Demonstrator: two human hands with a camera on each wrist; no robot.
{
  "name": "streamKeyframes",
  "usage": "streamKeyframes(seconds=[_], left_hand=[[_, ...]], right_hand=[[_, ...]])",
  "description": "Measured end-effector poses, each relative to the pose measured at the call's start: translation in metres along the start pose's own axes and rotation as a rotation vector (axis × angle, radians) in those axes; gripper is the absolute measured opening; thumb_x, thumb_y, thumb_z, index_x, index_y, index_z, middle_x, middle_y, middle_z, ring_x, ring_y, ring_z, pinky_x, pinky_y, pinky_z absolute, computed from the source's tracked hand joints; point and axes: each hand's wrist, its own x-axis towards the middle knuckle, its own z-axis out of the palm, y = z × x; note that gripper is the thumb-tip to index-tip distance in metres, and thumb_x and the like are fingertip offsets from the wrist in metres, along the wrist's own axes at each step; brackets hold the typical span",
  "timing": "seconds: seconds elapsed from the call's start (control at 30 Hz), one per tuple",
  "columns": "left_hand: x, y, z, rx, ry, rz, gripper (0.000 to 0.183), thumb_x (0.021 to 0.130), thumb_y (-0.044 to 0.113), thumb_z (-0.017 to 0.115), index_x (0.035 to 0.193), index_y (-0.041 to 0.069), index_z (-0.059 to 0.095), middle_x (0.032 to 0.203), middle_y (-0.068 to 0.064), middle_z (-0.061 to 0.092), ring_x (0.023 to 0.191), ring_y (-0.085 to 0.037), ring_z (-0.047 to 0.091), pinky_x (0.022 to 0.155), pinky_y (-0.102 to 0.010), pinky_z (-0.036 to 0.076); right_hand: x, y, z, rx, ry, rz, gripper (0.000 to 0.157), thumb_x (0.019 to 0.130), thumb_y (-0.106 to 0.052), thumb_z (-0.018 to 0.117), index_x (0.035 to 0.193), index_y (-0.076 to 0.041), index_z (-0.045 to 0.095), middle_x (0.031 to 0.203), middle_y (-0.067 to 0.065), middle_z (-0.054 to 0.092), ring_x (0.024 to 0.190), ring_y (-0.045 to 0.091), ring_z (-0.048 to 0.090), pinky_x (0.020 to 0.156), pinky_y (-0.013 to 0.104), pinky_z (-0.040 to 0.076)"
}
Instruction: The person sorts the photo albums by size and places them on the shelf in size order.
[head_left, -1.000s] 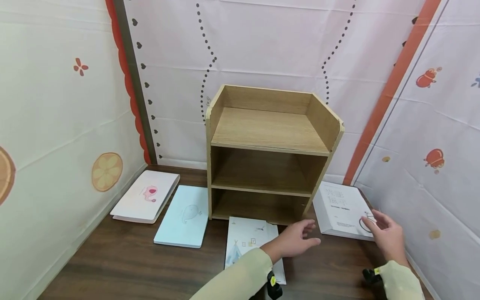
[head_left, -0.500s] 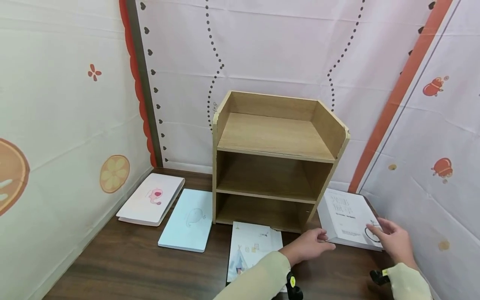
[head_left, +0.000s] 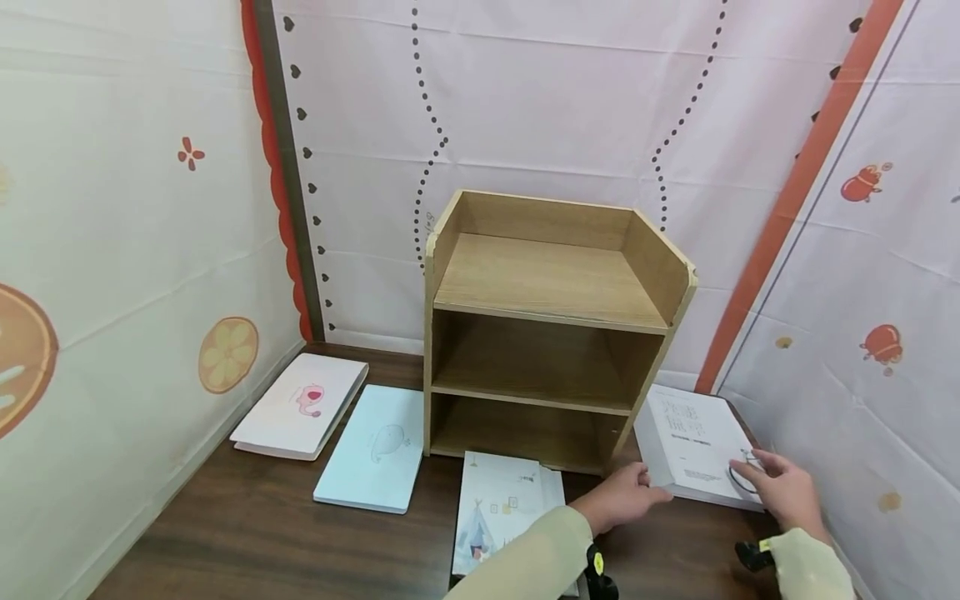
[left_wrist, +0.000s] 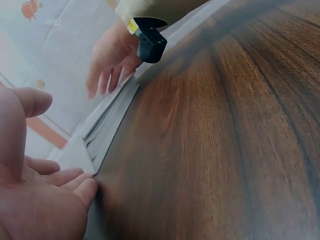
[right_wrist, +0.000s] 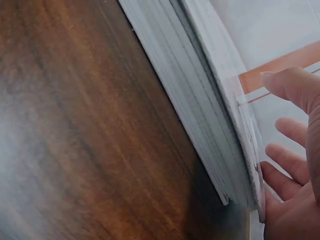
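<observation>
A thick white book (head_left: 686,437) with grey print lies flat on the dark wooden table, right of the wooden shelf. My left hand (head_left: 621,500) is at its near left corner; in the left wrist view the fingertips touch the corner of the book (left_wrist: 107,130) and the thumb stands apart. At the book's right edge is my right hand (head_left: 791,493). The right wrist view has its fingers against the edge of the book (right_wrist: 200,100), the thumb raised clear of the cover. Neither hand curls round the book.
The three-level wooden shelf (head_left: 547,400) stands mid-table. Booklets with a tent picture (head_left: 487,517) lie before it, partly under my left sleeve. A pale blue notebook (head_left: 375,450) and a white notebook with a pink elephant (head_left: 300,404) lie left. Printed cloth walls (head_left: 555,108) surround the table.
My left hand has moved right to the thick book's near left corner. The right hand stays at the book's right edge. The head view has shifted slightly.
</observation>
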Motion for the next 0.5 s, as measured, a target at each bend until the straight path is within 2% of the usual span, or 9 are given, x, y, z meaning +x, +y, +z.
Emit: streamKeyframes(seconds=[0.07, 0.27, 0.5], left_hand=[[0.002, -0.001, 0.004, 0.001, 0.025, -0.017, 0.063, 0.093, 0.028, 0.073, 0.148, 0.006, 0.051, 0.138, -0.011, 0.064, 0.129, -0.022, 0.06, 0.109, -0.039, 0.05], [0.008, -0.001, 0.013, -0.073, 0.08, -0.012, 0.064, 0.092, 0.026, 0.073, 0.146, 0.001, 0.051, 0.141, -0.015, 0.06, 0.132, -0.029, 0.058, 0.112, -0.045, 0.048], [0.014, 0.002, 0.013, -0.094, 0.077, -0.048, 0.063, 0.093, 0.028, 0.071, 0.146, 0.001, 0.05, 0.147, -0.015, 0.055, 0.137, -0.031, 0.053, 0.115, -0.051, 0.045]], right_hand=[[0.001, 0.001, -0.002, -0.012, -0.018, -0.007, 0.09, 0.092, -0.057, 0.069, 0.146, 0.011, 0.045, 0.152, 0.036, 0.04, 0.135, 0.051, 0.043, 0.104, 0.061, 0.044], [0.006, 0.004, -0.01, -0.06, -0.107, 0.019, 0.096, 0.091, -0.061, 0.067, 0.145, 0.014, 0.042, 0.152, 0.04, 0.035, 0.134, 0.056, 0.04, 0.106, 0.065, 0.043], [0.013, 0.007, -0.02, -0.065, -0.199, 0.043, 0.098, 0.092, -0.061, 0.065, 0.146, 0.016, 0.038, 0.152, 0.044, 0.029, 0.136, 0.058, 0.036, 0.108, 0.065, 0.041]])
